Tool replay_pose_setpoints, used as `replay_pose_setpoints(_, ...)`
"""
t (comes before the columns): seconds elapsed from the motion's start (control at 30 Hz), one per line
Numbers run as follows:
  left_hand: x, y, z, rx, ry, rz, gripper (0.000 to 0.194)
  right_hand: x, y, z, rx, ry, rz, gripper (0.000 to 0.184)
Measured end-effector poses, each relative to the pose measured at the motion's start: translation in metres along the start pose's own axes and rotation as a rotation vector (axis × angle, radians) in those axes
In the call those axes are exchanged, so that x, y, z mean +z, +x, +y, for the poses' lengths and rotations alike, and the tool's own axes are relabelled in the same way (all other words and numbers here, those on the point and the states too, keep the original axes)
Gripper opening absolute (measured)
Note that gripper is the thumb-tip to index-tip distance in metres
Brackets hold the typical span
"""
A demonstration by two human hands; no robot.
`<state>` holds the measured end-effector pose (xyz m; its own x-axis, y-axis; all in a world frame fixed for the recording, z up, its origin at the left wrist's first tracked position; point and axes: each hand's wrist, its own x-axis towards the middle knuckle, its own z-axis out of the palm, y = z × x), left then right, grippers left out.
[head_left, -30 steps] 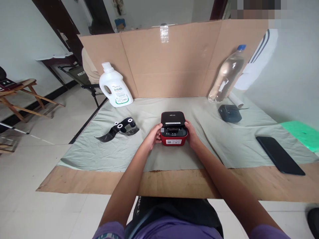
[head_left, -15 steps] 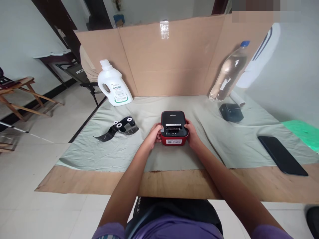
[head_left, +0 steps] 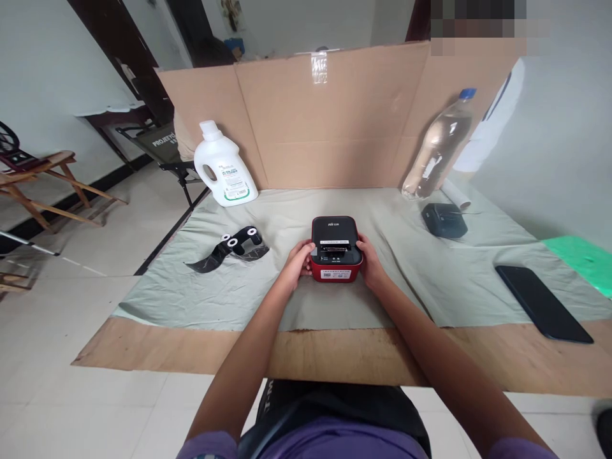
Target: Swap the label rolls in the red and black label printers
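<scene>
A red label printer (head_left: 336,258) with a black lid sits on the cloth in front of me, its slot facing up and a white label strip on top. My left hand (head_left: 300,258) grips its left side, thumb at the lid's edge. On the opposite side my right hand (head_left: 371,256) holds it, thumb near the lid's corner. The fingers are partly hidden behind the printer's sides. To the left, a curled black strip with white rings (head_left: 229,247) lies on the cloth.
A white detergent jug (head_left: 225,167) stands back left before a cardboard screen (head_left: 329,127). At back right are a clear bottle with a blue cap (head_left: 440,150) and a black box-shaped device (head_left: 444,220). A smartphone (head_left: 542,303) and green plastic (head_left: 581,261) lie at right.
The view has shifted slightly, so the whole scene sits a little lower in the picture. Both hands stay on the printer, which shows no clear movement on the cloth.
</scene>
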<state>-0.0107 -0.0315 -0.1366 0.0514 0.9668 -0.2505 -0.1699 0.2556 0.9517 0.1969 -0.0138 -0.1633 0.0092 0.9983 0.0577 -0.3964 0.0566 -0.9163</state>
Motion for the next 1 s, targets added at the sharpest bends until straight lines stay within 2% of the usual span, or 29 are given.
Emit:
replay_pose_setpoints(0.17, 0.003, -0.003, 0.001, 0.005, 0.008, 0.025, 0.054, 0.002, -0.002, -0.001, -0.011, -0.011, 0.021, 0.049)
replay_pose_setpoints(0.33, 0.012, 0.0, 0.007, -0.034, 0.06, 0.109, 0.037, 0.004, 0.002, -0.004, 0.024, 0.003, 0.061, 0.047)
replay_pose_setpoints(0.43, 0.013, 0.006, 0.007, -0.032, 0.085, 0.11, 0.031, 0.004, 0.005, -0.005, 0.075, 0.002, 0.083, 0.046)
replay_pose_setpoints(0.53, 0.013, 0.002, 0.002, 0.039, 0.053, 0.092, 0.031, 0.004, -0.001, -0.006, 0.042, -0.046, 0.095, 0.045)
replay_pose_setpoints(0.6, 0.015, -0.009, -0.004, 0.169, 0.017, 0.142, 0.032, 0.0, -0.015, -0.008, -0.035, -0.114, 0.069, 0.047)
replay_pose_setpoints(0.67, 0.017, -0.025, -0.011, 0.332, 0.024, 0.221, 0.032, -0.008, -0.034, -0.01, -0.092, -0.235, -0.031, 0.053)
replay_pose_setpoints(0.7, 0.019, -0.033, -0.015, 0.384, 0.045, 0.212, 0.035, -0.013, -0.043, -0.011, -0.12, -0.31, -0.095, 0.059)
replay_pose_setpoints(0.77, 0.021, -0.047, -0.02, 0.392, 0.051, 0.136, 0.042, -0.022, -0.057, -0.012, -0.133, -0.475, -0.201, 0.08)
replay_pose_setpoints(0.83, 0.021, -0.053, -0.02, 0.332, 0.027, 0.076, 0.05, -0.026, -0.06, -0.011, -0.17, -0.6, -0.207, 0.095)
replay_pose_setpoints(0.9, 0.018, -0.05, -0.013, 0.289, -0.001, 0.067, 0.055, -0.019, -0.051, -0.011, -0.207, -0.644, -0.169, 0.096)
replay_pose_setpoints(1.0, 0.002, -0.032, 0.014, 0.334, -0.01, 0.101, 0.056, 0.011, -0.018, -0.014, -0.246, -0.624, -0.182, 0.089)
